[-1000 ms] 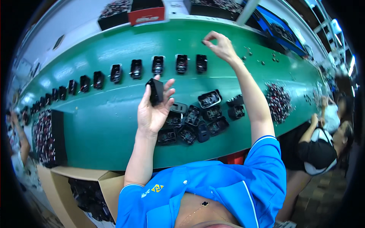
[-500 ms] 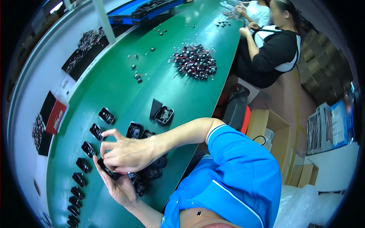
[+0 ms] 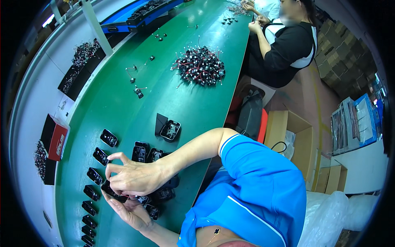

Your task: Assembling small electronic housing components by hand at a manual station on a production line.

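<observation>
My left hand holds a small black plastic case from below, its fingers along the outer side. Over the case, my right hand is bent down with curled fingertips at its inside; the index finger sticks out to the left. What those fingertips pinch is hidden, though a bit of red wire shows beneath them. A curved row of similar open cases runs along the left. More black cases lie beside and partly under my right forearm. One open case stands farther off, touching a dark flat flap.
A large heap of small black parts with red wires lies on the green table. Loose wired parts are scattered left of it. Dark bins line the left edge. A co-worker sits at the far right; cardboard box behind.
The whole view has shifted slightly, so the table and heap appear farther left. Both hands stay together at the same case, with little change in their grip.
</observation>
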`<state>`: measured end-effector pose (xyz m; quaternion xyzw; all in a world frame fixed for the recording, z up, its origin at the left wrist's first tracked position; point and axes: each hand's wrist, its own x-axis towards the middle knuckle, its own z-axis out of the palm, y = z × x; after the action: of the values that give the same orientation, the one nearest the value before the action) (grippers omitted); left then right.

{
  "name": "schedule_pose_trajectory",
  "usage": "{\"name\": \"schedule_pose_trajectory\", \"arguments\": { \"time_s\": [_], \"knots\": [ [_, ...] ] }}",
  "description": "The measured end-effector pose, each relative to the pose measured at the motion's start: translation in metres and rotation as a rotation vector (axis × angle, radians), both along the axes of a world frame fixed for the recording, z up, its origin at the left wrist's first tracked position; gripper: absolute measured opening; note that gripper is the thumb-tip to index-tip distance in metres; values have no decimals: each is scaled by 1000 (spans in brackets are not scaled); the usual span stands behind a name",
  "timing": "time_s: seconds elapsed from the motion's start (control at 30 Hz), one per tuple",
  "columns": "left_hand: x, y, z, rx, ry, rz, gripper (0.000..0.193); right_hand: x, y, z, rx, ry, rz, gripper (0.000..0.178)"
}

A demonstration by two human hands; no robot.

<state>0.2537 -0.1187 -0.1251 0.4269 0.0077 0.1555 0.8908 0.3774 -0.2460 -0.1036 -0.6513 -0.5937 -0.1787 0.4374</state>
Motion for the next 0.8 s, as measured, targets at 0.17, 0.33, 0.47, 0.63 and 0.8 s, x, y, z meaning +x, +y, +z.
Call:
{"name": "schedule_pose_trajectory", "arguments": {
  "time_s": [0.17, 0.33, 0.47, 0.63, 0.8],
  "knots": [
    [2, -21, 20, 393, 75, 227, 46, -1, 10, -7, 198, -24, -107, 13],
    [0, -10, -9, 243, 77, 343, 46, 9, 6, 2, 275, -37, -57, 11],
    [-3, -6, -9, -35, -35, 159, 42, 7, 10, 6, 348, -46, -77, 12],
    [-5, 3, -14, -4, -54, 165, 38, 9, 17, 0, 374, -86, -68, 12],
    [-7, -2, -4, 91, -38, 228, 35, 11, 20, -4, 363, -100, -58, 12]
  ]
}}
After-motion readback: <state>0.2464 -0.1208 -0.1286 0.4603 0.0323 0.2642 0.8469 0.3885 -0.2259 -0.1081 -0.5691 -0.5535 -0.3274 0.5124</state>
